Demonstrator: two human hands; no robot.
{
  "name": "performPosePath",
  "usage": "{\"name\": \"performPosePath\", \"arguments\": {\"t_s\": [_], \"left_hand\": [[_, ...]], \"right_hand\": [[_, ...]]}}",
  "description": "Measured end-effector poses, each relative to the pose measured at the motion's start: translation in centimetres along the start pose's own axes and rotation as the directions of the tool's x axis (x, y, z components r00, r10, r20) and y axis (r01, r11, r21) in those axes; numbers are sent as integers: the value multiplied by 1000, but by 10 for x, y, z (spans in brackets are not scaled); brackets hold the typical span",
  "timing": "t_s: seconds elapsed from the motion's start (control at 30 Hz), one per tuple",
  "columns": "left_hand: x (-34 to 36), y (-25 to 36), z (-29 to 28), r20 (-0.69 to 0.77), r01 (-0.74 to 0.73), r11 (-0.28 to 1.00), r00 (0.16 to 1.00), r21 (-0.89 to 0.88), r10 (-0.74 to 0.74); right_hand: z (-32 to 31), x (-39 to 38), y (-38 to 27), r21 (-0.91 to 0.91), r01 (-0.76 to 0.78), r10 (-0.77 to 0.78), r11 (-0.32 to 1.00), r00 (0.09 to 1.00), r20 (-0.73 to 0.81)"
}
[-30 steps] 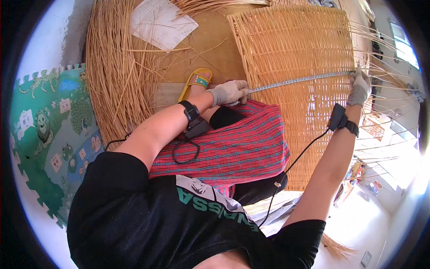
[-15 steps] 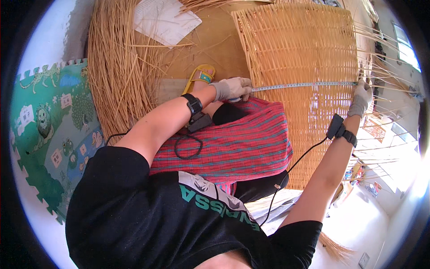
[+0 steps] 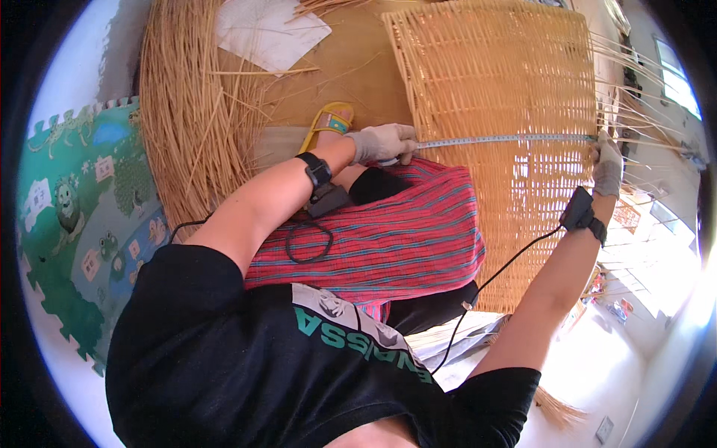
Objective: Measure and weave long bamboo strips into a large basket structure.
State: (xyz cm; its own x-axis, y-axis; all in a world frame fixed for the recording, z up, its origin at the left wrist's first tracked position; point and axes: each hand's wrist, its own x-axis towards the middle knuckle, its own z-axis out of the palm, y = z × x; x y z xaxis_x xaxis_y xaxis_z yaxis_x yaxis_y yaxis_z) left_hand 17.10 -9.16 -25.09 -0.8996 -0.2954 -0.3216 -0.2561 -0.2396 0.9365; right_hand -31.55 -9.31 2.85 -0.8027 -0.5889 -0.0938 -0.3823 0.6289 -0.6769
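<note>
A woven wicker panel (image 3: 508,82) rises beside my lap, its loose strands sticking out past the right edge. Straight across it runs a pale tape measure (image 3: 515,138). My left hand (image 3: 382,143), in a light work glove, is closed on the tape's near end at the panel's left edge; the tape case is mostly hidden by the fingers. At the opposite edge my gloved right hand (image 3: 609,164) pinches the tape's other end against the panel's rim. A red striped cloth (image 3: 373,231) covers my lap, touching the panel.
A thick heap of loose wicker strands (image 3: 190,112) lies to the left, with a white sheet (image 3: 272,33) near it. A patterned green foam mat (image 3: 89,216) stands along the left wall. A black cable (image 3: 511,265) hangs from my right wrist device (image 3: 579,209).
My right hand has shifted slightly down and outward at the panel's edge. The left hand has moved a little left and up. The tape stays stretched across the panel.
</note>
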Motion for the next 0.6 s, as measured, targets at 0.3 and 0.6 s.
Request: {"name": "performPosePath", "arguments": {"t_s": [0.3, 0.6], "left_hand": [[-3, -2, 16, -37, -21, 995, 999, -99, 18], [3, -23, 42, 82, -19, 998, 996, -61, 24]], "right_hand": [[33, -11, 9, -25, 150, -151, 988, 962, -229], [31, -53, 21, -79, 216, -228, 973, 944, -238]]}}
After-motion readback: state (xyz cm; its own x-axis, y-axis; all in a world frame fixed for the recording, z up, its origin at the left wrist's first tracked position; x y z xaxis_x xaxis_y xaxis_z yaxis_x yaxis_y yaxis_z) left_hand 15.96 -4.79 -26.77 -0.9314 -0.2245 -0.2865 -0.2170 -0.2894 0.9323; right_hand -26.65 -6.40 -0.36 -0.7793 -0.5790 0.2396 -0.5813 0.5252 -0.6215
